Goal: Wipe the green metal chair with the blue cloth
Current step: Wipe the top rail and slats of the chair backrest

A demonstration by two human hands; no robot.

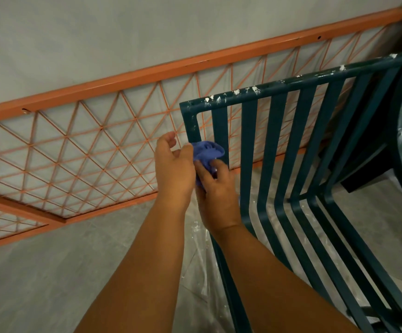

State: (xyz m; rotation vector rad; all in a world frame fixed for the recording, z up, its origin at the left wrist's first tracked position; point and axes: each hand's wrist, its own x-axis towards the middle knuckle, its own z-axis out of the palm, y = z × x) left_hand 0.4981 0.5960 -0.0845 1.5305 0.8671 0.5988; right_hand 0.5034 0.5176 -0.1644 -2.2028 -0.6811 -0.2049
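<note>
We hold crumpled blue cloth (pixel 207 152) w/ both hands | R hand (pixel 215 188) gripping it, L hand (pixel 173 164) half open, thumb touching | cloth against left upright of green slatted metal chair (pixel 279 131); upright runs up-down, top rail paint-flecked.

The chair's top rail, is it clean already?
No, the top rail of the green chair is speckled with white flecks, while the blue cloth sits lower, by the corner post.

Cloth (pixel 207 153): lower part hidden behind both hands. Chair (pixel 298 150): seat front, legs cut by bottom and right edges. Right hand (pixel 215 193): fingertips buried in cloth. Orange grille (pixel 75 145): cut by left edge.
</note>
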